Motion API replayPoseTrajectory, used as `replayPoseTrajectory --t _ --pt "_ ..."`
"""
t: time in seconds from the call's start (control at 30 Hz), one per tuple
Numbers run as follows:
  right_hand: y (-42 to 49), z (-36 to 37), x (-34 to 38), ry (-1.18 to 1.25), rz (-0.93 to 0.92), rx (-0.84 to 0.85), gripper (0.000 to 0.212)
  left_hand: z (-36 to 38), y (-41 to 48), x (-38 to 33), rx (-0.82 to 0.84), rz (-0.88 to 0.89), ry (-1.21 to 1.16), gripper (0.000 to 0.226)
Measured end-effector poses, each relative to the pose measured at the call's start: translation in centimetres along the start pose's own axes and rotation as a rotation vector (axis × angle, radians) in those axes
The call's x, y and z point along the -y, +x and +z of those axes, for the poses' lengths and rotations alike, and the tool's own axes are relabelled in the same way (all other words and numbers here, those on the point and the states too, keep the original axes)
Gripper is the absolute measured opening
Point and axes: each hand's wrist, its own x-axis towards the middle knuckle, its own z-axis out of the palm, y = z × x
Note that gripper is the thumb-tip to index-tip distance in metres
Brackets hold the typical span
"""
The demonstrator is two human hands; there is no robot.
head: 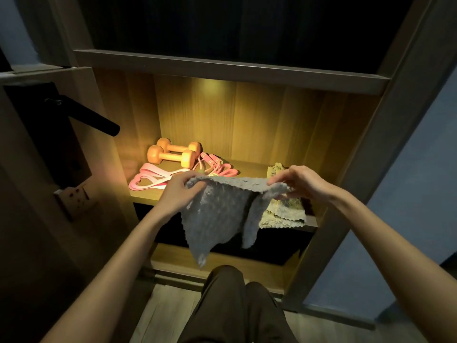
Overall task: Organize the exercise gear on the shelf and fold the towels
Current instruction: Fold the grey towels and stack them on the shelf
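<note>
Far out to the left of the left fingers, a black door handle juts from a dark door. Closer in, just left of and behind those fingers, pink resistance bands lie looped on the lit wooden shelf. Two orange dumbbells lie side by side behind the bands, well beyond the fingertips, near the back wall. A pink jump rope is coiled just to their right, straight behind the left knuckles. The left hand grips the upper left corner of a grey towel, its fingers curled over the edge with the cloth bunched beneath them. The towel is stretched between the two hands in front of the shelf edge, held in the air. Its upper edge runs nearly level from one set of fingers to the other, and the rest hangs below in loose folds, coming down to a point above the person's knees in dark trousers. The right hand pinches the upper right corner, its fingers closed on the cloth against the thumb. Directly under and behind the right fingers, a folded beige towel lies on the right end of the shelf, its scalloped front edge overhanging slightly.
</note>
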Motion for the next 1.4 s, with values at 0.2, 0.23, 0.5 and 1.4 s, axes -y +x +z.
replayPoseTrajectory --t 0.2,0.23,0.5,1.4 --pt "-0.5 3.4 -1.5 -0.51 -0.05 0.083 0.053 -0.2 0.3 -2.6 -0.014 0.01 -0.06 0.015" --pt "-0.6 4.5 -1.8 -0.544 -0.082 0.071 0.059 0.0 0.2 -3.0 0.0 0.017 -0.068 0.014" --pt "-1.0 11.7 -2.0 -0.308 -0.293 -0.124 0.059 1.0 0.1 -5.3 0.036 0.155 0.073 0.006" --pt "-0.6 3.7 -3.7 -0.351 -0.29 -0.217 0.033 -0.6 2.0 0.1 -0.106 0.033 0.057 0.017"
